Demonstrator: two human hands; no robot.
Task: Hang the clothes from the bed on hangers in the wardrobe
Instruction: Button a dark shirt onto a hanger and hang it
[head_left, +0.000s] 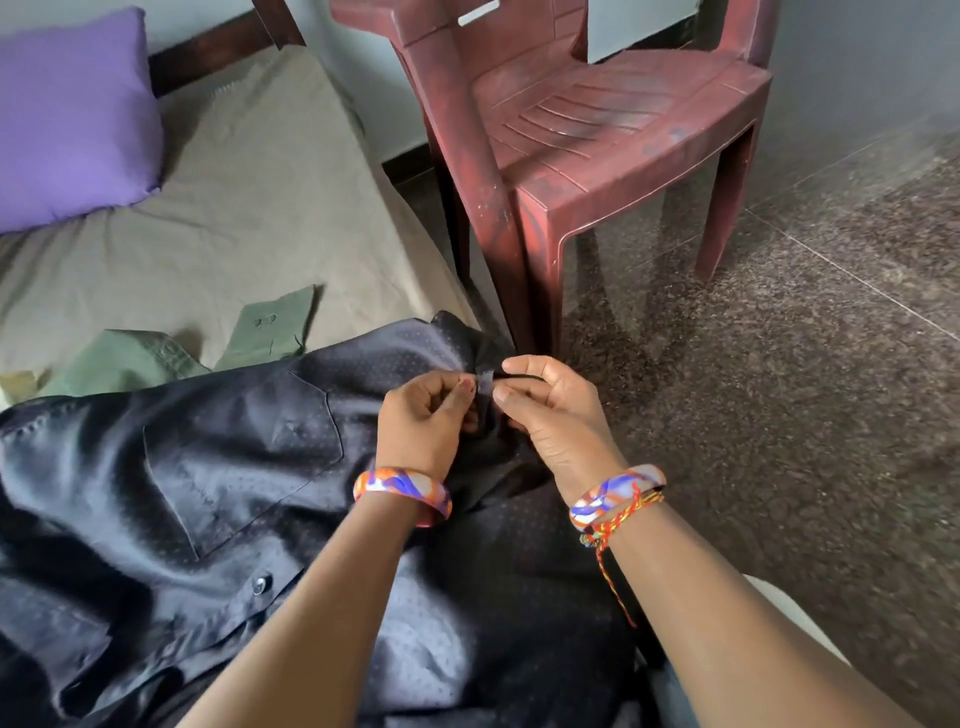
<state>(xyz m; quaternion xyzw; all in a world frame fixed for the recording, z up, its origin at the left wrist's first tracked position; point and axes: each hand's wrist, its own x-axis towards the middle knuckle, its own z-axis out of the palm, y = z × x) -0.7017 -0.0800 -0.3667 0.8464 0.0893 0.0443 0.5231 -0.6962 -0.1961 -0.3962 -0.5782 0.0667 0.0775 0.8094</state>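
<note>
Left hand (423, 415) and right hand (550, 410) close together, fingers curled, pinching.

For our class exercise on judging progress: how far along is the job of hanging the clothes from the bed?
Done: nothing visibly; no hanger or wardrobe is in view. In hand: the left hand and right hand both pinch the black shirt near its collar, perhaps fastening it. Left: that shirt and the green shirt lying on the bed are not yet hung.
</note>
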